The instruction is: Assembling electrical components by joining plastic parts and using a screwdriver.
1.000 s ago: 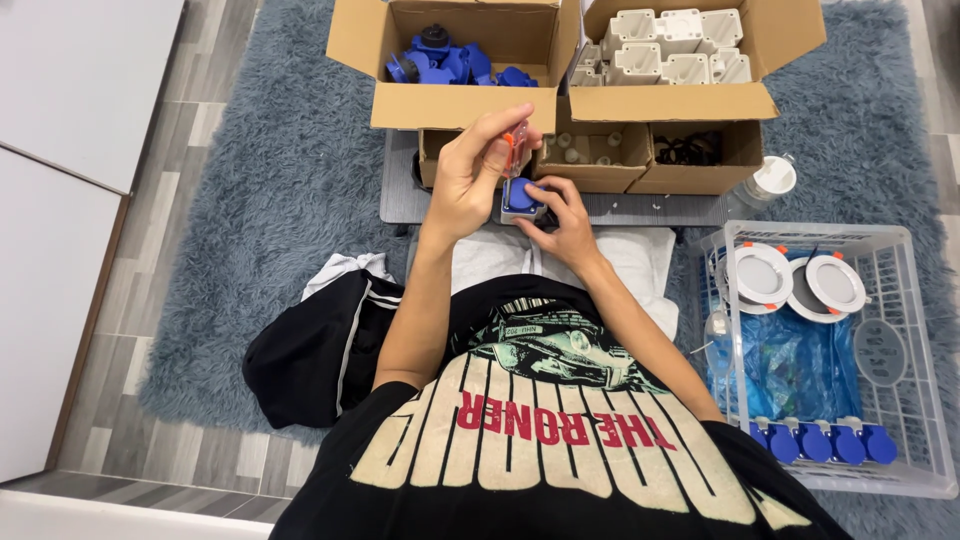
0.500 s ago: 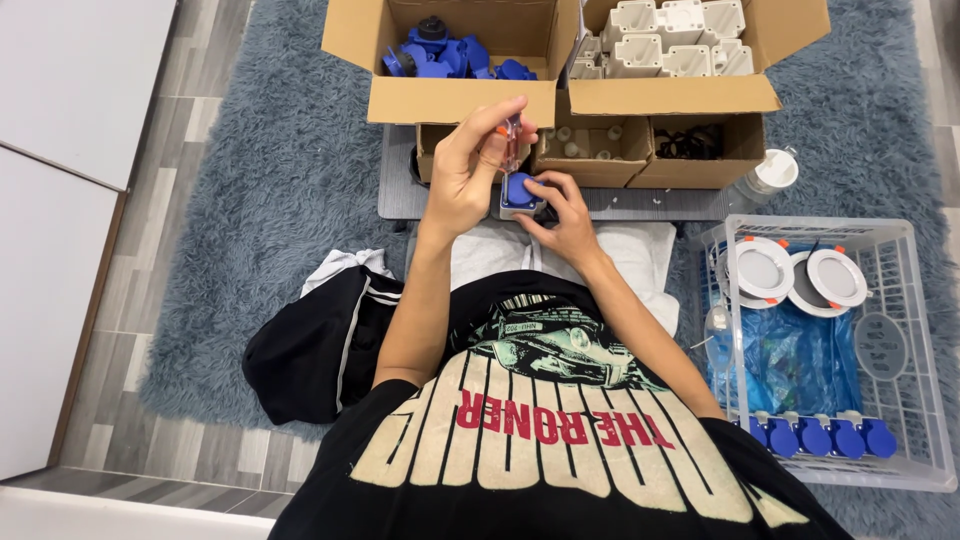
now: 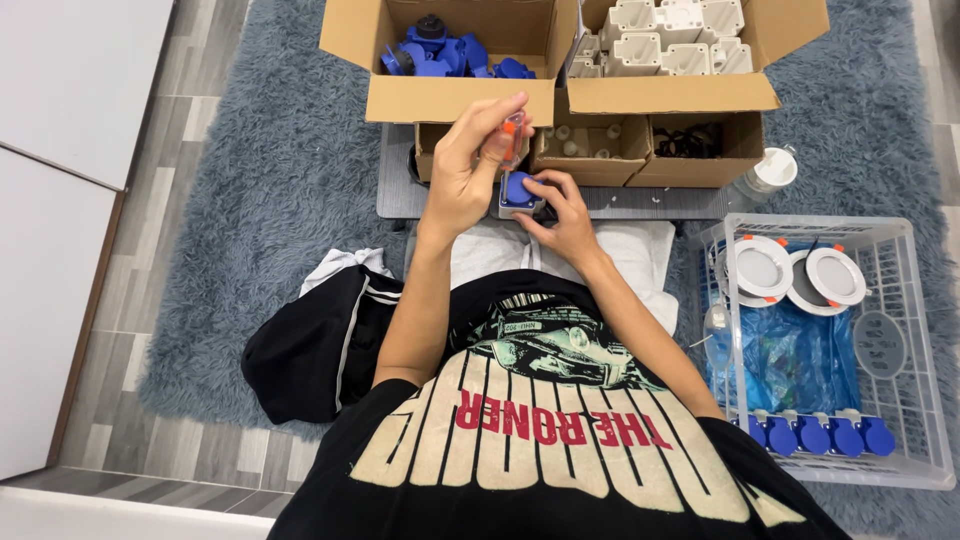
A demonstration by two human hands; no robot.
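My left hand point(image 3: 462, 170) is raised over my lap and pinches a small screwdriver with an orange handle point(image 3: 511, 135), its tip pointing down. Directly under the tip is a small blue and white socket part point(image 3: 520, 194). My right hand point(image 3: 568, 218) grips that part from the right side and steadies it above a white cloth point(image 3: 640, 250) on my lap. The two hands are close together, almost touching.
On a grey shaggy rug point(image 3: 250, 200) stand an open cardboard box of blue parts point(image 3: 440, 95), one of white housings point(image 3: 670, 95) and smaller boxes point(image 3: 590, 165). A white wire basket point(image 3: 915, 300) at the right holds round lamps and blue caps. A black garment point(image 3: 305, 350) lies at the left.
The left hand has tilted the screwdriver a little and brought its tip down onto the blue part. The right hand has kept its hold on the part.
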